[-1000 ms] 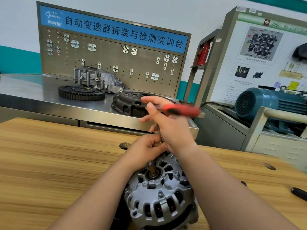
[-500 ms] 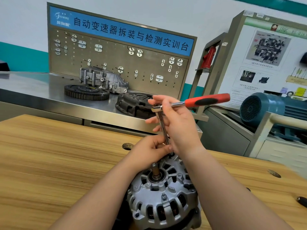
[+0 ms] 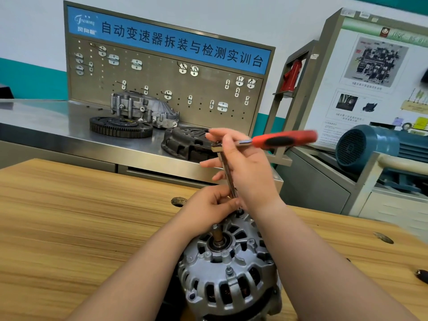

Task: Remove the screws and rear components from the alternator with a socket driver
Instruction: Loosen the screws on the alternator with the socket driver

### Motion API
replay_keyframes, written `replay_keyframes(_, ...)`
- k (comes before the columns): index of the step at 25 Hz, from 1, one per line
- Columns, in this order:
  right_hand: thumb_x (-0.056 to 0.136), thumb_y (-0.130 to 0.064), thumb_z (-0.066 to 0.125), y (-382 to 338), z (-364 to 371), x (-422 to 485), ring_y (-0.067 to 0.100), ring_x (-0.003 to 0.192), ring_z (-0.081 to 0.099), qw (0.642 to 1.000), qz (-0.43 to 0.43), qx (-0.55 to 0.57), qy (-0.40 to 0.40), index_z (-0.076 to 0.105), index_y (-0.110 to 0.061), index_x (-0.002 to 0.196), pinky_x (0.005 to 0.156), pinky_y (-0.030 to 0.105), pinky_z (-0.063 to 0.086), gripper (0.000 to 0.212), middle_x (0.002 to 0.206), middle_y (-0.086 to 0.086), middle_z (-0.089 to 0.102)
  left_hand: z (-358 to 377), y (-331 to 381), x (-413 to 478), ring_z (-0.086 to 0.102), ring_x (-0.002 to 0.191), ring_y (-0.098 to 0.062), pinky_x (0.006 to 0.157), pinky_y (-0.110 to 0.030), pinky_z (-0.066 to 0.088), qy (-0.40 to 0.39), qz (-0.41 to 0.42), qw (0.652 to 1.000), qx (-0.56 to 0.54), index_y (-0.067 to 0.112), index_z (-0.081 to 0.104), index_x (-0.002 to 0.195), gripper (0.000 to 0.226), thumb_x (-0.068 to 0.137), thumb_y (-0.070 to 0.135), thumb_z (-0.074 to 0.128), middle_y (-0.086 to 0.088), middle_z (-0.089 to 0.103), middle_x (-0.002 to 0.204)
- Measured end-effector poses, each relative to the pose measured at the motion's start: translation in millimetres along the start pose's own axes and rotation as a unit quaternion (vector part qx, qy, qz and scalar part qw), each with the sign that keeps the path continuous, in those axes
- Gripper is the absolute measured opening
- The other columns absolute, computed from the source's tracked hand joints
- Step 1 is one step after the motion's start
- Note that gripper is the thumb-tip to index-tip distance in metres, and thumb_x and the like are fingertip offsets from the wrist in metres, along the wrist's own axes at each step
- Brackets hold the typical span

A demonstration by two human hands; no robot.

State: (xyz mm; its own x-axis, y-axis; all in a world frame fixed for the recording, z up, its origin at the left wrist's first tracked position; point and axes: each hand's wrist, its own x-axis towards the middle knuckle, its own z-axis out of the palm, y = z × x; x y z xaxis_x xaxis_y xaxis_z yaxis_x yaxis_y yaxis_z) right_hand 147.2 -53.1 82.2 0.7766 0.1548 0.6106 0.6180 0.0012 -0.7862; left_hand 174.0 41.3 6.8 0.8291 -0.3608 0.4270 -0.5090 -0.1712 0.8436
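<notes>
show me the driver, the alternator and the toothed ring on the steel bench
driver (image 3: pixel 282 140), head view, on its red handle
alternator (image 3: pixel 215 262), head view, on the silver housing just below the shaft
toothed ring (image 3: pixel 120 133), head view, on its toothed front edge

The silver cast-metal alternator (image 3: pixel 222 274) sits on the wooden bench (image 3: pixel 69 216) by its near edge, right of the middle. Its slotted end face is turned up, and copper windings show through the slots. A short steel shaft (image 3: pixel 217 235) stands up from the centre, and a small threaded stud with a nut (image 3: pixel 228 269) rises from the near side of the face.

The chrome socket driver (image 3: pixel 228 179) stands almost upright, leaning slightly, with its lower end at the alternator's far rim. Its red-and-black handle (image 3: pixel 283 140) sticks out level to the right. The right hand (image 3: pixel 245 172) grips the top by the ratchet head and the left hand (image 3: pixel 208 209) pinches the lower end.
</notes>
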Motion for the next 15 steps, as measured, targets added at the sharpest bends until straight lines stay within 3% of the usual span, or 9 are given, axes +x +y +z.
replay_keyframes(2,0.104,-0.027,0.037,-3.1,-0.6,4.0,0.017,0.056,0.066,0.988,0.093,0.126,0.009,0.06,-0.018,0.106,0.046,0.024,0.041,0.025,0.101,0.004,0.073,-0.8,-0.2,-1.5,0.044,0.064,-0.018,0.064,-0.032,0.034,-0.012,0.003,1.0,-0.014,0.017,0.062,0.08,0.013,0.091,0.022,0.059,-0.03,0.053,0.07)
replay_keyframes(4,0.103,-0.025,0.039,-2.1,-0.8,3.6,0.016,0.054,0.065,0.984,0.104,0.141,-0.003,0.061,-0.018,0.105,0.045,0.023,0.038,0.023,0.097,0.003,0.074,-0.9,0.1,-2.5,0.045,0.067,-0.02,0.065,-0.033,0.034,-0.015,0.014,1.0,-0.013,0.011,0.062,0.082,0.016,0.089,0.025,0.058,-0.035,0.055,0.075)
replay_keyframes(6,0.1,-0.015,0.048,0.0,0.8,-0.2,0.013,0.064,0.067,0.998,0.018,0.051,-0.015,0.066,-0.024,0.099,0.049,0.023,0.043,0.02,0.097,-0.002,0.072,-0.8,1.7,-2.2,0.047,0.069,-0.02,0.067,-0.034,0.036,-0.007,0.017,1.0,-0.009,0.02,0.066,0.078,0.014,0.09,0.022,0.059,-0.038,0.057,0.083)
replay_keyframes(9,0.097,-0.009,0.054,1.6,1.9,-3.0,0.005,0.072,0.066,0.993,-0.08,-0.075,-0.031,0.068,-0.027,0.096,0.053,0.016,0.047,0.023,0.1,0.0,0.068,-1.0,2.2,-0.1,0.047,0.069,-0.02,0.066,-0.036,0.039,0.011,0.014,1.0,0.013,0.035,0.065,0.064,0.033,0.089,0.014,0.06,-0.033,0.058,0.076)
replay_keyframes(13,0.104,-0.027,0.037,-1.4,1.9,2.9,0.015,0.049,0.061,0.992,0.071,0.107,-0.003,0.061,-0.022,0.105,0.043,0.024,0.036,0.024,0.098,0.002,0.073,-0.6,2.0,-1.5,0.041,0.059,-0.016,0.058,-0.03,0.031,-0.007,0.008,1.0,0.018,0.021,0.063,0.073,0.017,0.09,0.022,0.06,-0.01,0.049,0.061)
replay_keyframes(15,0.104,-0.028,0.038,-0.2,1.1,3.3,0.015,0.049,0.06,0.988,0.083,0.128,-0.012,0.06,-0.023,0.107,0.043,0.024,0.035,0.024,0.098,0.004,0.074,-1.8,1.9,-2.6,0.039,0.058,-0.017,0.057,-0.031,0.03,-0.011,0.008,1.0,0.006,0.011,0.064,0.08,0.014,0.091,0.019,0.059,-0.01,0.047,0.061)
